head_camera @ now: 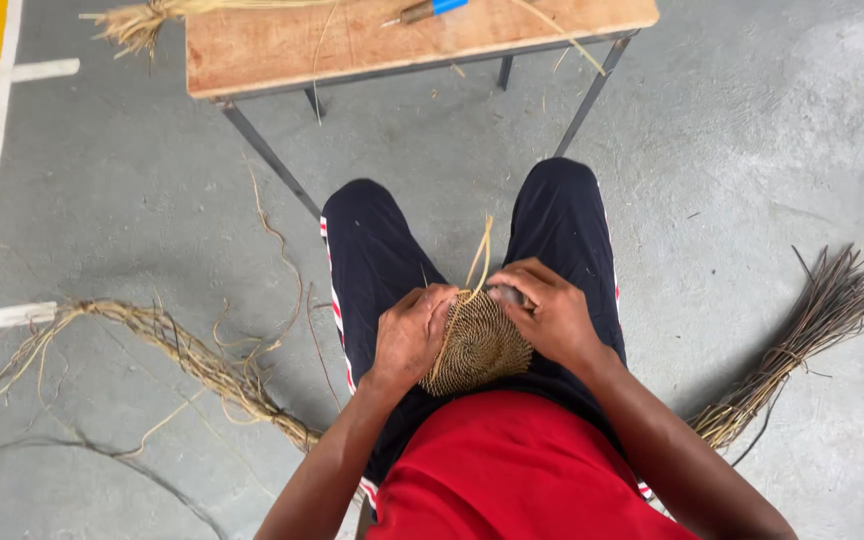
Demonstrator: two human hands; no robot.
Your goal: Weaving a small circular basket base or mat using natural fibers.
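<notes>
Red shirt (512, 470), nearest the camera, below both wrists. Dark trousers (372, 250) with red and white side stripes, legs running away from the fingers toward the desk.

Woven disc (477, 345), round, coiled, straw-coloured, held upright over the lap between the two hands. Left hand (410, 335): fingers curled around the disc's left edge, gripping it. Right hand (550, 310): fingers closed over the disc's upper right rim, pinching the weave; a small grey object under these fingers is too hidden to identify. Loose straw strands (480, 255) rise from the rim just above the fingertips.

Bundle of pale fibre (192, 355), lying on the grey concrete floor (732, 150) well to the left of the left fingers. Bundle of darker stalks (802, 340), on the floor well to the right of the right fingers.

Wooden desk (282, 45) on metal legs, farthest from the fingers, carrying more straw (137, 25) at its left corner and a blue-handled tool (432, 10).
</notes>
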